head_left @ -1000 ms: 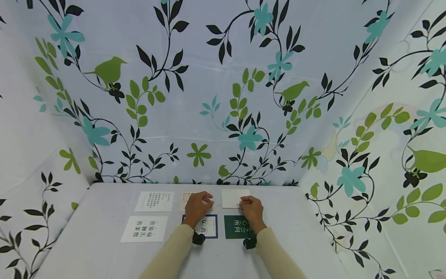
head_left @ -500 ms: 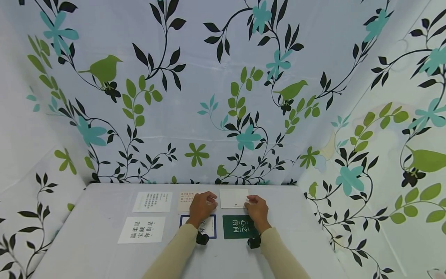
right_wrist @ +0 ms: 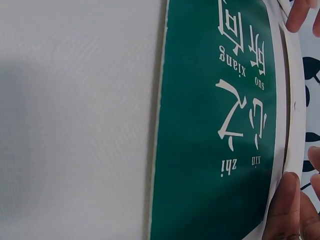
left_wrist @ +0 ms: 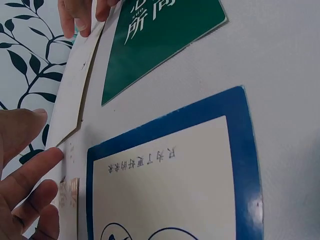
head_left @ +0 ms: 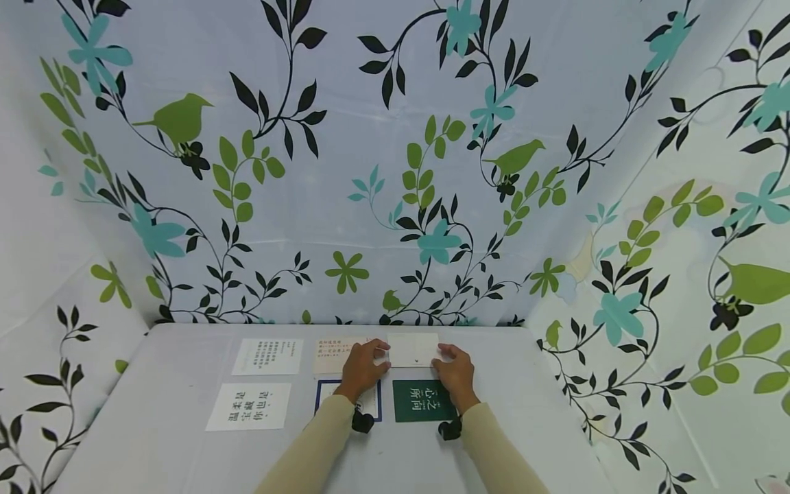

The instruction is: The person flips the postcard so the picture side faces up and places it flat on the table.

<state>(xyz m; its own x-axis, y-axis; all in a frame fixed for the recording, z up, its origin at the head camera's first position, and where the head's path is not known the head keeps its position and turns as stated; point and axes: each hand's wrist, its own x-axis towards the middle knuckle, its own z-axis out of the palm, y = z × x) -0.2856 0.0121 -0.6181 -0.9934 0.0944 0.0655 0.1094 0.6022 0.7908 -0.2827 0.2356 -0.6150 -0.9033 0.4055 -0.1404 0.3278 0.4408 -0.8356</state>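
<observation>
A plain whitish card (head_left: 412, 350) lies at the back of the table, between my two hands. My left hand (head_left: 364, 368) is at the card's left edge, its thumb and index finger apart in the left wrist view. My right hand (head_left: 455, 375) has its thumb and fingertips right at the card's right edge. In the right wrist view, the right thumb (right_wrist: 285, 205) overlaps the end of the card's near edge. Just in front lies a green card (head_left: 422, 401) with white characters. Under the left wrist is a blue-bordered card (left_wrist: 245, 145), partly hidden in the head view.
An orange-lettered card (head_left: 333, 357) lies left of the left hand. Further left are two white printed cards, a small-print card (head_left: 267, 357) behind and a large-character card (head_left: 249, 406) in front. A leaf-patterned curtain (head_left: 345, 206) hangs behind the white table (head_left: 154, 425).
The left hand has moved right, from over the orange-lettered card to the plain card's left edge. The right hand has slid from over the plain card to its right edge.
</observation>
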